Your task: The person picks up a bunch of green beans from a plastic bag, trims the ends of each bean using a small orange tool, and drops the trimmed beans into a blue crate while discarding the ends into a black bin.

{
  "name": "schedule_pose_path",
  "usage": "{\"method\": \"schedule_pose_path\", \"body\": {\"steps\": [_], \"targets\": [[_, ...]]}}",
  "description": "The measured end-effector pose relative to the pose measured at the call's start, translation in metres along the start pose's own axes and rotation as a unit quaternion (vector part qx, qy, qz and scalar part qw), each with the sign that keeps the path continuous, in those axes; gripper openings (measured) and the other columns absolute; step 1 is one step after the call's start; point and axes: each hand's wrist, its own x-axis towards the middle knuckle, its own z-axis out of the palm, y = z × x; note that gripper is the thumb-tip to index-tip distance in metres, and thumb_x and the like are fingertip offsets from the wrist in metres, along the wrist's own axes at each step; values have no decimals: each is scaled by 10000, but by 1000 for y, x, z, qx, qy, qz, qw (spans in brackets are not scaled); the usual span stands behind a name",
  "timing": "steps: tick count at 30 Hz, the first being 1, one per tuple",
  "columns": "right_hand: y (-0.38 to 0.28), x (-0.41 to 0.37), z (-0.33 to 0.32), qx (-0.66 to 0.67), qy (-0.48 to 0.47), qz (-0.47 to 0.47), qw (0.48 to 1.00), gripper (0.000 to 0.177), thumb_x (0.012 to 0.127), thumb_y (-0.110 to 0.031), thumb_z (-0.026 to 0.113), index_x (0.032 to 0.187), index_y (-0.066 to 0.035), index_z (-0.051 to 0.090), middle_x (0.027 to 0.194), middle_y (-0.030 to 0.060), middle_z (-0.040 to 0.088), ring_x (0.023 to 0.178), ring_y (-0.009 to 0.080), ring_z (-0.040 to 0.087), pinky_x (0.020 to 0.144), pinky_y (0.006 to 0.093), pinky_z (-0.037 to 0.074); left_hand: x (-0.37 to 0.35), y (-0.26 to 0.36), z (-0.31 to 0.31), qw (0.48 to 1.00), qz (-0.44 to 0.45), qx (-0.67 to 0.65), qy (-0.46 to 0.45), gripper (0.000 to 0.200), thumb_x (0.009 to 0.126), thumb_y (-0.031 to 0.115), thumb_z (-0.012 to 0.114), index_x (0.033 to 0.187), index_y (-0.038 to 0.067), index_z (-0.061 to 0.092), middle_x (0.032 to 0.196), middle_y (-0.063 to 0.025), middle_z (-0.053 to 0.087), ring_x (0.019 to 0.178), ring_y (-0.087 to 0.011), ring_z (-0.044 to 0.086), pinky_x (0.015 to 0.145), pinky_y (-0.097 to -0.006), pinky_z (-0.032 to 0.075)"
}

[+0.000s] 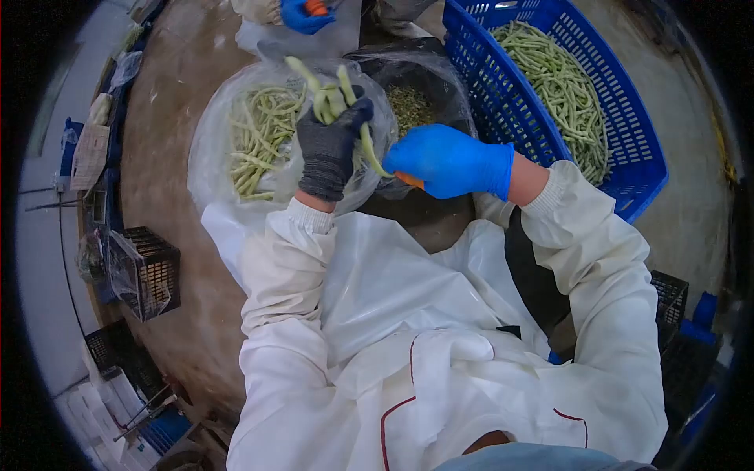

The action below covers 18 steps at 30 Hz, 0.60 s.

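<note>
My left hand (330,145), in a dark grey glove, is closed around several green beans (328,98) that stick out above its fingers. One long bean curves down from it to my right hand (452,161). That hand, in a blue glove, is closed on a small tool with an orange handle (409,180), its tip at the bean's lower end. Beneath my left hand lies a clear plastic bag (212,141) with loose beans (263,137) in it. Behind my right hand, a black-lined container (455,86) holds small green bits (410,108).
A blue crate (503,94) full of beans (561,94) stands at the upper right. Another person's blue-gloved hand (306,17) holds something orange at the top. Black crates (145,275) stand at the left, another (667,298) at the right.
</note>
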Motion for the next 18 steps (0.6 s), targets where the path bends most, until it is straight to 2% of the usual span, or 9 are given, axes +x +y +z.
{"method": "schedule_pose_path", "body": {"steps": [2,3,6,7,9,10,12,15,18], "targets": [[2,-3,1,111,99,42,988,153,819,-65,581,970,-55,599,807,165,617,752,342,599,672,385,478,6,1,-10,998,-9,-59,22,340,790,5,684,1123,-20,618,883,-69,670,720,-162,647,633,-266,530],[3,-4,2,166,148,62,973,147,835,-66,578,979,-54,604,802,156,619,743,314,605,676,368,480,7,1,-15,998,-4,-60,4,354,797,15,682,1143,-20,611,890,-67,670,724,-160,647,639,-263,528],[19,-2,-5,205,230,129,943,137,869,-71,570,997,-48,611,798,124,617,724,197,581,690,324,474,7,6,-23,996,4,-43,-74,362,830,41,656,1183,-8,593,934,-87,670,733,-157,639,650,-263,517],[21,-1,-8,202,228,127,944,144,862,-81,568,991,-49,623,806,138,630,730,224,599,692,337,481,6,11,-23,994,6,-33,-105,358,843,49,644,1193,-2,588,953,-99,670,735,-157,635,653,-264,512],[22,-1,-12,199,222,124,947,161,848,-100,565,978,-51,647,822,164,657,740,277,634,697,362,495,-5,16,-6,977,-103,-152,-112,276,871,87,644,1122,-20,604,874,-107,660,625,-140,604,554,-255,491],[22,0,-11,228,215,122,942,163,848,-104,568,979,-50,649,815,150,658,732,253,627,697,356,495,-6,11,-7,983,-59,-89,-151,299,868,60,634,1152,-20,583,883,-110,657,645,-143,610,566,-260,502],[19,3,-6,287,201,117,929,166,847,-110,573,980,-48,652,800,124,661,717,205,613,697,344,495,-5,1,-3,991,-3,-85,-103,302,858,46,638,1148,-18,586,881,-108,656,653,-143,611,572,-259,504],[18,7,-8,380,156,152,899,150,869,-46,568,1003,-24,632,848,69,646,784,120,557,763,274,465,-4,1,-2,989,-22,-132,-62,296,839,24,648,1127,-15,591,870,-97,652,657,-145,613,576,-257,504],[17,13,1,408,189,167,877,157,871,-68,599,1009,-2,633,854,89,642,799,104,560,768,262,465,-7,9,7,984,-61,-167,-17,258,820,2,657,1072,-14,606,843,-82,645,645,-142,606,565,-256,495]]}}
